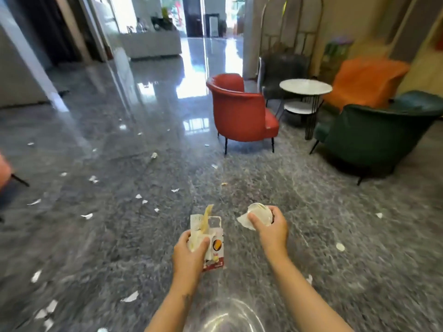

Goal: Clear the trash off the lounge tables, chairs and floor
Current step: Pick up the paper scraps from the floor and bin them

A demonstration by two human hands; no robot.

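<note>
Our left hand (189,251) grips a red-and-white carton (214,245); our right hand (272,227) clutches what looks like crumpled white paper (257,215) above the littered floor (119,164).

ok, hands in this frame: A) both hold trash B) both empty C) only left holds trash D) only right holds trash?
A: the left hand grips a red-and-white packet, and the right hand grips crumpled white trash.

Left forearm (178,305) bare, small dark mark; right forearm (294,283) bare.
</note>
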